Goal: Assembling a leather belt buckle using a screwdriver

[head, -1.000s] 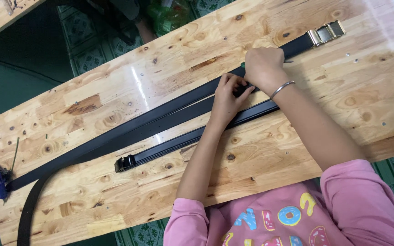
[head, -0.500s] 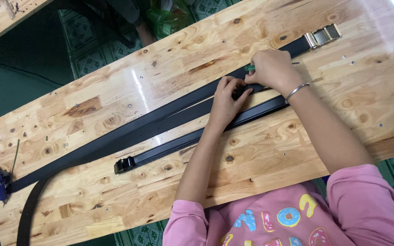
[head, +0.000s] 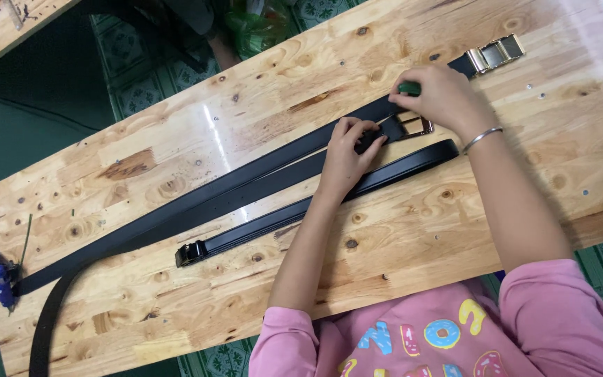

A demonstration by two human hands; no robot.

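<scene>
Head view: buckle (head: 413, 128) half-hidden under hands (head: 399, 126).

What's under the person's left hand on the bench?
The left hand presses on black belts lying on the wooden bench. A silver buckle shows just beyond its fingers. The stretch of belt beneath the palm is covered.

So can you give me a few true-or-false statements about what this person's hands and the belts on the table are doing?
1. Both hands work at one spot on a black belt. True: the left hand and right hand meet at a metal buckle.
2. The right hand pinches something green. True.
3. The table is glass. False: it is wood.
4. A bracelet sits on the left wrist. False: it is on the right wrist.
5. The shorter belt hangs off the table. False: it lies flat on it.
</scene>
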